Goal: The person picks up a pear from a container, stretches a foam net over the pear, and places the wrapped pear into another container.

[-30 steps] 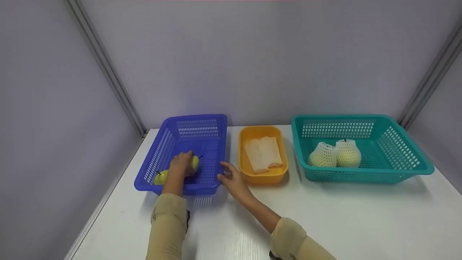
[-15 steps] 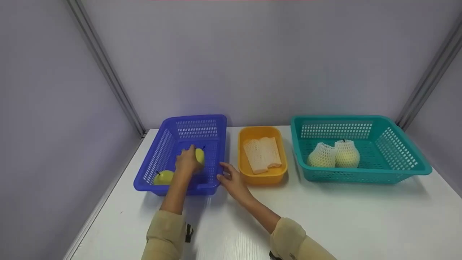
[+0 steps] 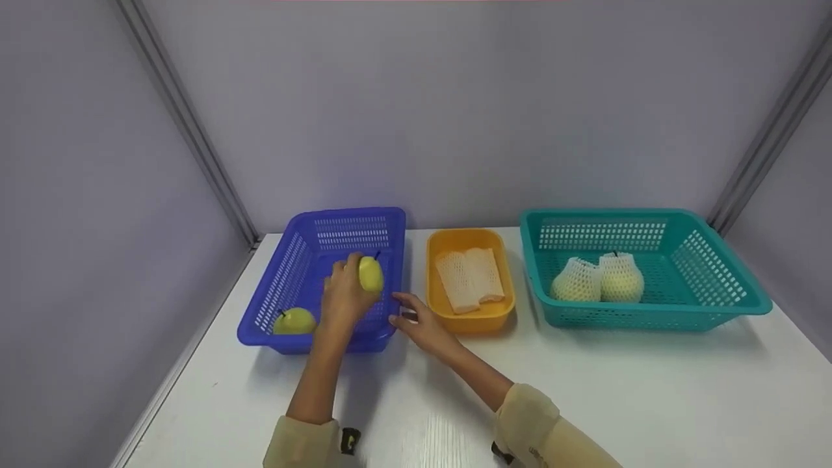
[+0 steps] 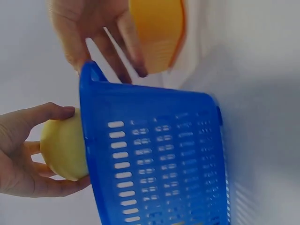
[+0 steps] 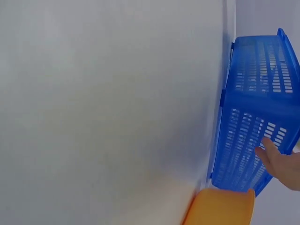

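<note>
A yellow-green pear with a dark stem is gripped by my left hand, tilted over the inside of the blue basket. In the left wrist view, thumb and fingers wrap the pear beside the basket's rim. A second pear lies in the basket's near left corner. My right hand is at the basket's right rim, thumb and forefinger spread and fingertips right at the edge. Its fingers look fairly straight in the left wrist view, near the basket wall.
Right of the blue basket, an orange tub holds white foam net sleeves. A teal basket farther right contains two pears in foam nets. Walls stand behind and on both sides of the white table.
My left hand has lifted the pear from low in the blue basket, up and to the right, uncovering more of the second pear. The right hand has stayed at the rim.
</note>
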{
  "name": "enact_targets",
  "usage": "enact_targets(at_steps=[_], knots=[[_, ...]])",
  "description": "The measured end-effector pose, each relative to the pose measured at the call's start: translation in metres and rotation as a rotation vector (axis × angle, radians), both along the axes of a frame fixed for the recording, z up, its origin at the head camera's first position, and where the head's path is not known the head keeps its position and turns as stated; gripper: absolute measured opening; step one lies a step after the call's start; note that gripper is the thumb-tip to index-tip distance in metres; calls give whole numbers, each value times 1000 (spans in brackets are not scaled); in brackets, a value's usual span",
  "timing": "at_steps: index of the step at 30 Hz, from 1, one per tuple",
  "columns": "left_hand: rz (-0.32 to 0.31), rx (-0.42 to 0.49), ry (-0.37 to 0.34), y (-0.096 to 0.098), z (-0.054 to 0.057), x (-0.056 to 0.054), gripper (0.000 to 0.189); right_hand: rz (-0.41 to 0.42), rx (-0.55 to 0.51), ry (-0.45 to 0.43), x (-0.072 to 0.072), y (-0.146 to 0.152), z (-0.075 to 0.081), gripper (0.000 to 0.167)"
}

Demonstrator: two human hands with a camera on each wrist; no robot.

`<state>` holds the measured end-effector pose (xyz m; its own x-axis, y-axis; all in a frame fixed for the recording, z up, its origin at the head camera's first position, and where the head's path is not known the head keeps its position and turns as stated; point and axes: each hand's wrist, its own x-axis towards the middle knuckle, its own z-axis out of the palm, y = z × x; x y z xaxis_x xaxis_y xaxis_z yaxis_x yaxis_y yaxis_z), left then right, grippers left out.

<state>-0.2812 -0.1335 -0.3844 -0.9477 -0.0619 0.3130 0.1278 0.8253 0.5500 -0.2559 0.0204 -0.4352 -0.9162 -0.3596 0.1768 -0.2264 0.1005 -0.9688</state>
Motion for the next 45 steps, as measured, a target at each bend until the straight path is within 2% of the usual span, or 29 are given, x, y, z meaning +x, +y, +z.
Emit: enact_targets(at_steps=[3, 7, 10, 14, 17, 23, 26, 31, 37, 45], knots=[[-23, 38, 45, 5, 3, 8, 65, 5, -32, 21, -5, 7, 1, 45], [-100, 106, 109, 17, 10, 22, 67, 1, -233, 50, -16, 19, -1, 46], [-173, 159, 148, 27, 16, 31, 69, 26, -333, 65, -19, 30, 1, 51], [-265, 211, 154, 36, 18, 38, 70, 45, -304, 108, -14, 41, 10, 59], [-333, 243, 141, 43, 18, 42, 70, 55, -275, 123, -9, 50, 16, 59], [-425, 267, 141, 56, 13, 45, 70, 15, -177, 99, 1, 70, 27, 54], [-470, 284, 116, 62, 8, 45, 71, 0, -115, 78, 10, 80, 37, 52], [-544, 327, 20, 68, -2, 46, 73, -2, -23, 48, 26, 96, 49, 51], [-621, 365, -101, 76, -14, 47, 74, -11, 44, -10, 30, 113, 42, 50], [-660, 398, -204, 88, -33, 43, 73, 7, 96, -44, 30, 130, 24, 51]])
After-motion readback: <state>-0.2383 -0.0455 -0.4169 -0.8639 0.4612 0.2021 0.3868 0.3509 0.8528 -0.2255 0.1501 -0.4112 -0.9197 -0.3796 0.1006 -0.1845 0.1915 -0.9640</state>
